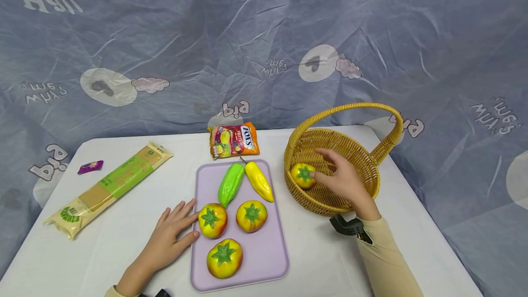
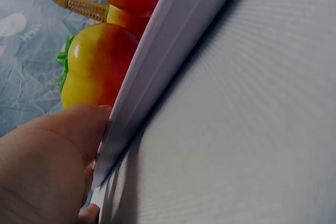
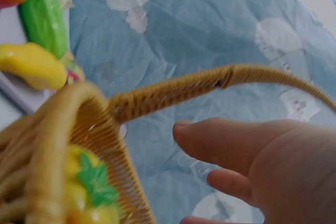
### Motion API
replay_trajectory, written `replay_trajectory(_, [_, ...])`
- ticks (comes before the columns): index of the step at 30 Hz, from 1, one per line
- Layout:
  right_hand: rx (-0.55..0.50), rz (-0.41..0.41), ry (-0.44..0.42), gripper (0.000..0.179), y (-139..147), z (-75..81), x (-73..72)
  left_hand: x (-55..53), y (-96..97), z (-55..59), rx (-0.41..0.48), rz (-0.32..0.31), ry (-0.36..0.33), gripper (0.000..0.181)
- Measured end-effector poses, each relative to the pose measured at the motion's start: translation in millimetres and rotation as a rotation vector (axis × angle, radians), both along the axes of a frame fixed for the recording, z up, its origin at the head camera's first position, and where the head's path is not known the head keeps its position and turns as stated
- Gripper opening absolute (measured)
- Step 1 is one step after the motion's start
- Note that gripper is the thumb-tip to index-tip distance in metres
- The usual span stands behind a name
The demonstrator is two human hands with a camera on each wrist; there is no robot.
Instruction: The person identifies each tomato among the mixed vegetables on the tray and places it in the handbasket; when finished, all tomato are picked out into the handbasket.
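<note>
The person's right hand (image 1: 340, 178) reaches over the basket (image 1: 330, 207), thumb and fingers loosely extended and spread well apart, with hold of nothing. A fruit (image 1: 303, 176) lies inside the basket against its left wall, just left of the thumb; the right wrist view shows a gap between them. The fruit is glossy, round and a little squat, mostly yellow, with a green star-shaped leaf cap. The cap faces upward, leaning slightly right; the body is too round to show a clear long axis.

The basket is golden-brown wicker, its tall handle arching from left to right. Left of it lies a lilac tray (image 1: 264, 260), its left rim touched by the left hand (image 1: 167, 237), whose fingers are fairly straight and parted.

Three similar fruits (image 1: 224, 258), yellow flushed with red, sit on the tray, caps up. Beyond them, a green pepper (image 1: 231, 184) slants from near left to far right, and a yellow pepper (image 1: 259, 181) from far left to near right.

A candy bag (image 1: 233, 140) lies past the tray's far edge. Farther left, a long noodle pack (image 1: 111, 189) runs from near left to far right, beside a small purple packet (image 1: 90, 167).
</note>
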State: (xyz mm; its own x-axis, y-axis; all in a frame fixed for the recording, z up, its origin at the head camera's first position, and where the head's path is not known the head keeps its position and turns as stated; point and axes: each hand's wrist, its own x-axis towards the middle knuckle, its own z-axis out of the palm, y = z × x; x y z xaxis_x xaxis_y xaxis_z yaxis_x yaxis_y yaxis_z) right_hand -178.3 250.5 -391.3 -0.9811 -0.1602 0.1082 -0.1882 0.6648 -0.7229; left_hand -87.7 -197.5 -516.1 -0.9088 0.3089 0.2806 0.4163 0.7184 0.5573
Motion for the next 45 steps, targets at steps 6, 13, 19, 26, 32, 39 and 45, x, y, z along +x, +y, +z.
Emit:
replay_trajectory(6, [-0.064, 0.026, 0.068, 0.052, -11.6, 11.3, 14.0, 0.2, -0.4, -0.5, -0.001, 0.001, -0.009, 0.046])
replay_trajectory(13, [-0.138, 0.143, 0.14, 0.032, -31.7, 10.5, 27.8, -0.9, -0.9, -1.5, -0.007, -0.001, 0.003, 0.045])
replay_trajectory(19, [-0.195, 0.308, 0.087, 0.03, -53.0, 3.0, 36.1, 0.0, -0.5, 0.4, 0.007, -0.007, 0.015, 0.044])
replay_trajectory(26, [-0.224, 0.444, 0.075, 0.034, -74.1, -13.0, 39.3, 0.5, 0.5, 1.2, 0.005, -0.005, 0.01, 0.045])
replay_trajectory(32, [-0.152, 0.493, 0.072, 0.041, -87.1, -30.5, 40.3, 0.5, 0.7, 1.5, 0.007, -0.002, 0.009, 0.045])
replay_trajectory(39, [-0.061, 0.537, 0.132, 0.045, -97.6, -45.0, 42.3, 0.7, 1.6, 1.2, 0.001, 0.002, 0.003, 0.044])
replay_trajectory(45, [-0.063, 0.55, 0.153, 0.045, -102.4, -53.7, 41.6, -0.1, 0.8, 1.8, -0.002, 0.002, 0.009, 0.044])
